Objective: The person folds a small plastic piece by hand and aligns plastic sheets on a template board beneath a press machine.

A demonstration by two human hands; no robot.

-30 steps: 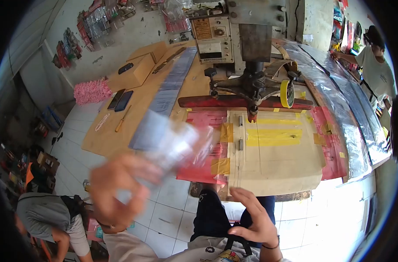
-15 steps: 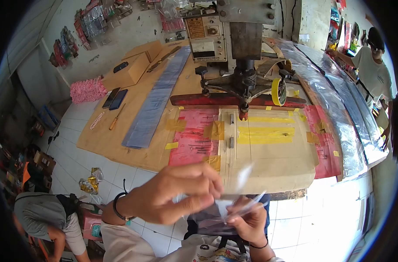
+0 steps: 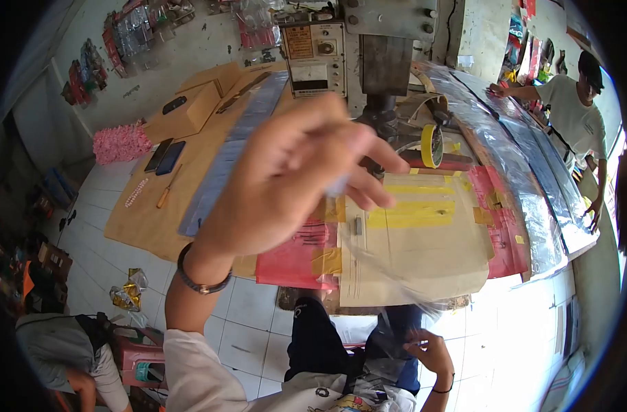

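My left hand (image 3: 286, 178), with a dark bracelet at the wrist, is raised in front of the press, its fingers curled and blurred by motion. A thin clear plastic strip (image 3: 385, 271) trails from it, smeared, down towards my lap. Low on the right, my right hand (image 3: 431, 351) has bent fingers at a clear plastic sheet (image 3: 396, 336) over my legs. Beyond my left hand lies the work board (image 3: 423, 254), with red side pieces and yellow tape. The press head above it is partly hidden by my left hand.
A control box (image 3: 317, 58) stands behind the press, and a yellow tape roll (image 3: 431, 145) hangs beside it. Phones (image 3: 169, 158) and a screwdriver (image 3: 168, 189) lie left. Plastic sheets (image 3: 533, 165) cover the right side. One person (image 3: 578, 113) stands right; another (image 3: 59, 350) bends lower left.
My left hand has risen up and away from my right hand, stretching the clear plastic between them. My right hand has moved slightly right and down. The standing person's arm has shifted.
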